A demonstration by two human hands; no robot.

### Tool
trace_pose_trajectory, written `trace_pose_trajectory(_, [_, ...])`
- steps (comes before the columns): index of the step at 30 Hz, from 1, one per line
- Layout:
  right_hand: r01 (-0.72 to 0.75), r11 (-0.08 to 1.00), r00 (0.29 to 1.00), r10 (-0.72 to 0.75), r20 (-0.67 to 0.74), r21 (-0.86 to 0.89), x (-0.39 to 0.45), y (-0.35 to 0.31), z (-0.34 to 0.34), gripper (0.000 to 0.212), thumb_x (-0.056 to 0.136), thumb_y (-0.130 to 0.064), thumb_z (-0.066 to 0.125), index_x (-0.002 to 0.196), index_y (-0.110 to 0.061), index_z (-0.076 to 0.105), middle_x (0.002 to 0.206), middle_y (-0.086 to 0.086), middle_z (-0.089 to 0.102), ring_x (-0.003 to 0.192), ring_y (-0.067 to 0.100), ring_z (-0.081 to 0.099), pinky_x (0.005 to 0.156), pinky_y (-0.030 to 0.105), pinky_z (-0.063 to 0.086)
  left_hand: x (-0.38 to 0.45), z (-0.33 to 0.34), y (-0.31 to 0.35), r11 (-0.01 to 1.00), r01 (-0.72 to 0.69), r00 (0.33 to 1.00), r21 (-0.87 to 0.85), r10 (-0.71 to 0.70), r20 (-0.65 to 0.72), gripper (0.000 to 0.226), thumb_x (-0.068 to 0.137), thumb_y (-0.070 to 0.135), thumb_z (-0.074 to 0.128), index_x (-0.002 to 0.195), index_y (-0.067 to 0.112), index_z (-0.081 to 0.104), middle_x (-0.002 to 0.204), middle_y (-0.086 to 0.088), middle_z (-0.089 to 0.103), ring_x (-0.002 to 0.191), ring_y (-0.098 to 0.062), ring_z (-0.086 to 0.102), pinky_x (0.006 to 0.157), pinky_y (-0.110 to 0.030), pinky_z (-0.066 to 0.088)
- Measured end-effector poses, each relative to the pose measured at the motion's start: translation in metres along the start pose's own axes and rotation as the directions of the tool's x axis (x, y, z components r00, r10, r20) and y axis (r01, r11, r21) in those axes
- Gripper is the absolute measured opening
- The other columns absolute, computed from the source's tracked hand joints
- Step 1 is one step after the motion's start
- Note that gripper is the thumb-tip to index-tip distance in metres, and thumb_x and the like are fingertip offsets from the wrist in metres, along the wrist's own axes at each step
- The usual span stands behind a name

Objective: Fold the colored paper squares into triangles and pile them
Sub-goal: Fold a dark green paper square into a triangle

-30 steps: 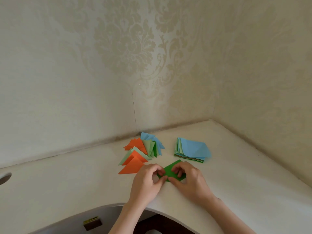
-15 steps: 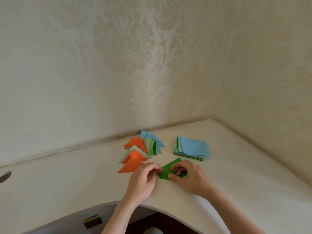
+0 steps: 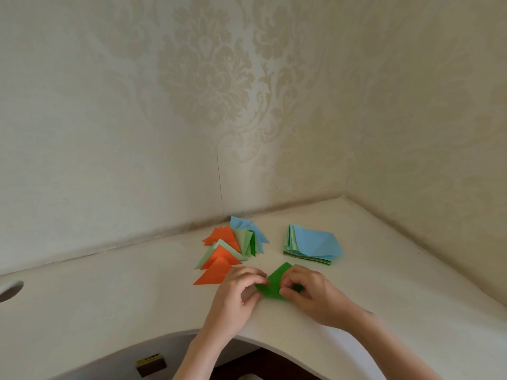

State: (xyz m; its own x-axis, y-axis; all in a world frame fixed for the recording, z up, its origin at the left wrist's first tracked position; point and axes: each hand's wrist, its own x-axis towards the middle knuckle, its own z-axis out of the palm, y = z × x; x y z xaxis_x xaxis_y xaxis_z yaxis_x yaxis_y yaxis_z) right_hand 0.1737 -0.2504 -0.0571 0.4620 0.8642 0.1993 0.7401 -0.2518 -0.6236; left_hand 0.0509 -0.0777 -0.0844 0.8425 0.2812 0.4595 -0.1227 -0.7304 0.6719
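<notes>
Low in the middle of the frame, my left hand (image 3: pixel 236 293) and right hand (image 3: pixel 310 293) pinch the dark green paper (image 3: pixel 271 283) against the surface (image 3: pixel 109 297). It looks feather-light, thin and slippery, so I'd hold its corners and press along the crease.

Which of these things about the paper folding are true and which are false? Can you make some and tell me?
1. Both hands are on a dark green paper. True: the left hand and the right hand pinch it.
2. The top sheet on the stack of unfolded squares is orange. False: it is light blue.
3. The pile of folded triangles lies to the left of the stack of squares. True.
4. The green paper lies on top of the stack of squares. False: it lies on the table, nearer the person than the stack.
5. All the folded triangles are orange. False: some are orange, some light green, some blue.
</notes>
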Motion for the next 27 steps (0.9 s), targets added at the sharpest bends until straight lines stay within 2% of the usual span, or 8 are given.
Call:
trace_pose_trajectory(5, [0.062, 0.996, 0.996, -0.066, -0.059, -0.062, 0.0, 0.002, 0.001, 0.008, 0.088, -0.028, 0.066, 0.083, -0.027, 0.061, 0.088, -0.015, 0.055, 0.08, 0.001, 0.053, 0.068, 0.01, 0.04, -0.001, 0.003, 0.002, 0.999, 0.004, 1.0, 0.042, -0.006, 0.03, 0.027, 0.079, 0.003, 0.069, 0.085, 0.029, 0.072, 0.094, 0.024, 0.065, 0.101, -0.001, 0.056, 0.087, -0.013, 0.041])
trace_pose_trajectory(9, [0.026, 0.998, 0.989, -0.035, -0.147, -0.066, -0.006, 0.007, 0.005, 0.013, 0.082, -0.032, 0.072, 0.089, -0.024, 0.066, 0.089, -0.016, 0.059, 0.084, 0.0, 0.056, 0.074, 0.016, 0.046, -0.002, 0.003, 0.004, 0.998, -0.031, 0.998, 0.063, 0.028, 0.056, 0.022, 0.081, 0.01, 0.071, 0.086, 0.031, 0.07, 0.088, 0.022, 0.064, 0.095, 0.0, 0.055, 0.083, -0.016, 0.042])
trace_pose_trajectory(11, [0.051, 0.996, 0.987, -0.061, -0.152, -0.066, -0.01, 0.008, 0.006, 0.008, 0.085, -0.032, 0.068, 0.088, -0.024, 0.069, 0.093, -0.016, 0.061, 0.087, 0.0, 0.057, 0.078, 0.02, 0.048, -0.002, 0.003, 0.003, 0.998, -0.031, 0.998, 0.063, 0.028, 0.053, 0.017, 0.082, 0.018, 0.071, 0.089, 0.033, 0.069, 0.089, 0.022, 0.063, 0.094, -0.001, 0.055, 0.083, -0.019, 0.044])
trace_pose_trajectory(14, [0.092, 0.99, 0.985, -0.107, -0.137, -0.111, -0.018, 0.005, 0.011, 0.026, 0.09, -0.041, 0.054, 0.089, -0.023, 0.073, 0.102, -0.016, 0.062, 0.093, -0.004, 0.056, 0.084, 0.016, 0.045, -0.002, 0.005, 0.0, 0.998, 0.001, 0.998, 0.055, -0.004, 0.058, 0.013, 0.082, 0.028, 0.072, 0.092, 0.035, 0.067, 0.09, 0.019, 0.062, 0.093, -0.004, 0.057, 0.083, -0.025, 0.046])
trace_pose_trajectory(18, [0.079, 0.988, 0.98, -0.101, -0.173, -0.129, -0.022, 0.008, 0.018, 0.032, 0.085, -0.052, 0.058, 0.093, -0.024, 0.072, 0.106, -0.018, 0.061, 0.097, -0.007, 0.054, 0.089, 0.015, 0.042, -0.003, 0.006, 0.001, 0.999, 0.053, 0.997, -0.009, -0.052, 0.059, 0.019, 0.079, 0.028, 0.075, 0.093, 0.039, 0.066, 0.09, 0.015, 0.063, 0.091, -0.005, 0.06, 0.081, -0.026, 0.049])
trace_pose_trajectory(23, [0.044, 0.992, 0.956, -0.076, -0.283, -0.116, -0.019, 0.008, 0.025, 0.031, 0.085, -0.048, 0.056, 0.083, -0.021, 0.071, 0.098, -0.017, 0.061, 0.09, -0.005, 0.056, 0.083, 0.022, 0.048, 0.0, 0.008, 0.006, 0.993, 0.117, 0.993, 0.009, -0.116, -0.01, 0.02, 0.079, 0.027, 0.076, 0.095, 0.032, 0.066, 0.085, 0.018, 0.065, 0.088, -0.002, 0.06, 0.079, -0.026, 0.05])
trace_pose_trajectory(27, [0.007, 0.987, 0.934, -0.064, -0.352, -0.16, -0.015, 0.009, 0.028, 0.031, 0.085, -0.046, 0.056, 0.071, -0.019, 0.059, 0.093, -0.011, 0.057, 0.086, 0.005, 0.054, 0.078, 0.018, 0.043, 0.004, 0.012, 0.009, 0.989, 0.144, 0.989, 0.04, -0.142, -0.048, 0.019, 0.078, 0.03, 0.077, 0.093, 0.032, 0.064, 0.074, 0.018, 0.064, 0.08, -0.002, 0.06, 0.073, -0.028, 0.05])
